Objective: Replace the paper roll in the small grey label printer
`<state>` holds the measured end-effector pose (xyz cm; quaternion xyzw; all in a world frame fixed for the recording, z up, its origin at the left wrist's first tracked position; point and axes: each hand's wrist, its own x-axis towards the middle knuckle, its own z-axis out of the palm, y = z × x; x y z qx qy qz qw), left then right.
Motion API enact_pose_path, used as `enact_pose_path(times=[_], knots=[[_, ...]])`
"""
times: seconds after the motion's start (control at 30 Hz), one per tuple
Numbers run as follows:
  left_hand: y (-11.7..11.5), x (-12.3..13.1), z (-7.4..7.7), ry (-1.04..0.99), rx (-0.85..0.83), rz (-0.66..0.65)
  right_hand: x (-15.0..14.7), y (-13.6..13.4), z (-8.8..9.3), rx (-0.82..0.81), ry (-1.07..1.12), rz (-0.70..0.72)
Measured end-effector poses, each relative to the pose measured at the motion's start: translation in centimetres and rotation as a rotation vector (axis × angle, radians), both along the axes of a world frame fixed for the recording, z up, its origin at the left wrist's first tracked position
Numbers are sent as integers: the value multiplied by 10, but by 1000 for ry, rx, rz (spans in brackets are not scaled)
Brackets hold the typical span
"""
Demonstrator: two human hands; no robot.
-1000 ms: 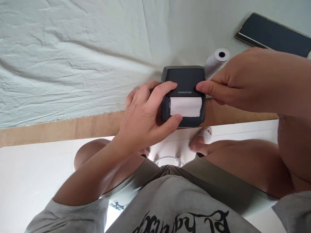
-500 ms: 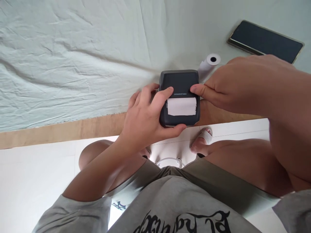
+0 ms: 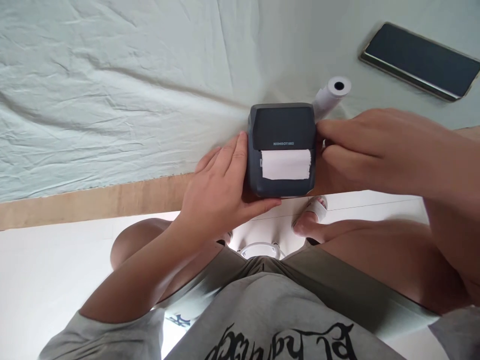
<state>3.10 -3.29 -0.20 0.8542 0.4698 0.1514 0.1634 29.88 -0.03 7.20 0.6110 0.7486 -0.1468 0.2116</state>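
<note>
A dark label printer (image 3: 285, 125) marked NIIMBOT stands at the table's front edge, its lid down. A short strip of white paper (image 3: 285, 165) lies out of its slot over the front. My left hand (image 3: 217, 185) holds the printer from the left, fingers along its side and thumb stretched under the front edge. On the other side, my right hand (image 3: 356, 145) has its fingers curled and pressed against the printer's right wall; the fingertips are partly hidden. Just behind that hand is a white paper roll (image 3: 332, 95) with a black core, touching or close to the printer's back corner.
A dark smartphone (image 3: 423, 60) in a case lies at the far right. Wrinkled pale green cloth (image 3: 112, 100) covers the table, with a bare wooden edge (image 3: 93, 202) along the front. My legs and a sandalled foot (image 3: 313, 215) show below.
My left fingers and right thumb have come off the printer's lid and moved to its sides. The printer appears slightly larger and further right in view.
</note>
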Motion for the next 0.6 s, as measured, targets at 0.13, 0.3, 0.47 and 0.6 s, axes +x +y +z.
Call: enact_pose_path(times=[0.13, 0.3, 0.47, 0.6], knots=[[-1, -2, -1, -7, 31, 2, 3, 3, -12, 41, 14, 90], [1, -1, 2, -7, -7, 16, -1, 5, -15, -75, -52, 85], [5, -4, 4, -54, 9, 3, -7, 7, -16, -69, -106, 117], [12, -7, 4, -70, 38, -34, -6, 9, -19, -59, -139, 117]])
